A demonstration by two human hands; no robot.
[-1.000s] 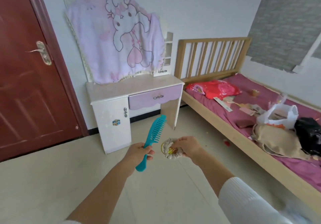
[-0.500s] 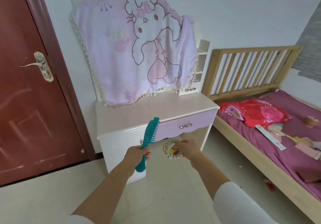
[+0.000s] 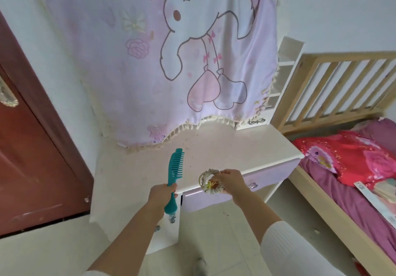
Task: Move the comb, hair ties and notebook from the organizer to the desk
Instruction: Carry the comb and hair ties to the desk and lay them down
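Observation:
My left hand (image 3: 161,194) grips a teal comb (image 3: 176,167) by its handle, teeth pointing up and right, over the front edge of the white desk (image 3: 225,147). My right hand (image 3: 230,180) pinches a bundle of hair ties (image 3: 209,181), a pale ring with yellow and brown bands, just above the desk's front edge over the lilac drawer (image 3: 270,181). No notebook or organizer shows in this view.
A pink cartoon cloth (image 3: 171,50) hangs over the desk's back. A dark red door (image 3: 27,147) stands at left. At right is a wooden bed (image 3: 342,95) with a purple sheet and a red pillow (image 3: 353,158). Small white shelves (image 3: 282,78) sit at the desk's right rear.
I have come close to the desk, which fills the view now. Both hands, still holding the comb and hair ties, have reached its front edge.

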